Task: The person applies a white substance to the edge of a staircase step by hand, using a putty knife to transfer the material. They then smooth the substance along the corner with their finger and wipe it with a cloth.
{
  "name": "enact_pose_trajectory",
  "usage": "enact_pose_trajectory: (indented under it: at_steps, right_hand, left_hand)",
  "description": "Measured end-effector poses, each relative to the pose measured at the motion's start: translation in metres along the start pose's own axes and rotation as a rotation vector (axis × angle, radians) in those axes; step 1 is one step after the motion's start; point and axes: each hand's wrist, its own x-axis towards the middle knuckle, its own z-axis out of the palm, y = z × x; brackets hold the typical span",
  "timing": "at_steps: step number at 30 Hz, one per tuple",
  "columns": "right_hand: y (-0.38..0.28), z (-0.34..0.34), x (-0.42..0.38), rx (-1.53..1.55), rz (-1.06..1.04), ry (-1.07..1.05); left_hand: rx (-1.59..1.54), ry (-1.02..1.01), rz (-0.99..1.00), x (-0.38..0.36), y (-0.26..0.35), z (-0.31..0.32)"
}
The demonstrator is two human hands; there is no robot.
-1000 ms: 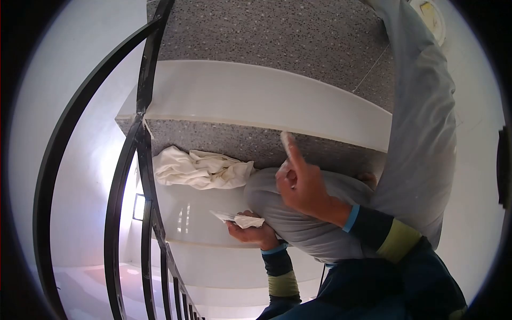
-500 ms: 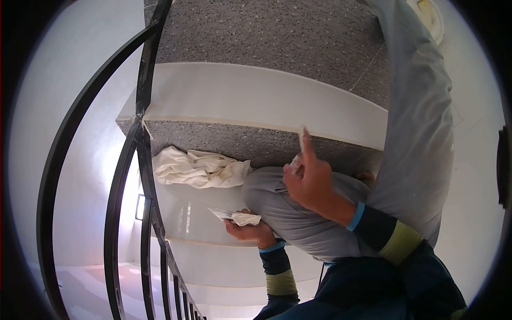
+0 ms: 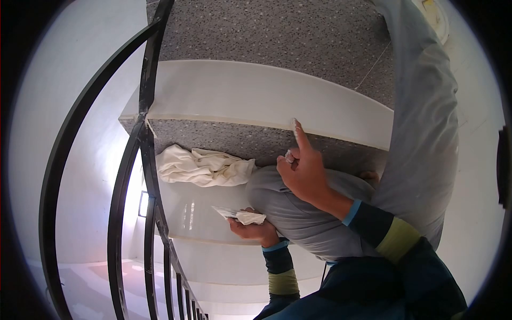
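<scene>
My left hand (image 3: 255, 232) is closed around a putty knife (image 3: 223, 212), its thin blade pointing left. A lump of white paste (image 3: 250, 217) lies on top of it, and the palm hides the handle. My right hand (image 3: 305, 169) is raised over the gray stair tread (image 3: 213, 130), index finger stretched out and the other fingers curled. White paste coats that fingertip, which overlaps the pale joint line (image 3: 250, 124) at the foot of the white riser (image 3: 229, 85) in this view. More paste clings to the curled fingers.
A crumpled cream cloth (image 3: 205, 166) lies on the step left of my bent knee (image 3: 272, 194). Black metal railing (image 3: 114, 213) runs down the left side. A white wall (image 3: 474, 160) rises at the right. Part of a round white container (image 3: 437, 21) shows at the upper right.
My right hand has shifted slightly left and up, its fingertip now over the joint line. The left hand keeps its hold on the putty knife. The view has shifted slightly.
</scene>
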Motion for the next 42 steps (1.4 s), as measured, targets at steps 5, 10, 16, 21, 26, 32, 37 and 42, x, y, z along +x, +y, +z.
enact_pose_trajectory:
  at_steps: [5, 10, 16, 21, 26, 32, 37, 42]
  right_hand:
    - [-0.005, 0.006, 0.003, 0.077, -0.177, -0.289]
    - [-0.021, -0.032, -0.006, -0.097, -0.374, -0.500]
    - [-0.047, -0.100, -0.005, -0.436, -0.532, -0.635]
    - [-0.051, -0.115, -0.011, -0.525, -0.480, -0.712]
    - [-0.051, -0.119, -0.018, -0.543, -0.518, -0.704]
    - [-0.038, -0.122, -0.022, -0.553, -0.612, -0.728]
    - [-0.029, -0.122, -0.028, -0.305, -0.478, -0.751]
    - [-0.007, -0.100, -0.039, 0.012, -0.164, -0.463]
  left_hand:
    - [-0.053, -0.037, -0.002, 0.001, 0.000, -0.003]
    - [0.049, -0.280, -0.236, 0.023, 0.036, 0.018]
    - [0.252, -0.858, -0.248, 0.016, 0.081, 0.094]
    - [0.268, -0.926, -0.345, 0.013, 0.077, 0.124]
    - [0.318, -0.928, -0.278, 0.000, 0.078, 0.125]
    - [0.340, -0.925, -0.300, -0.014, 0.082, 0.123]
    - [0.294, -0.747, -0.176, 0.001, 0.067, 0.101]
    - [-0.005, -0.333, -0.123, -0.001, 0.062, 0.075]
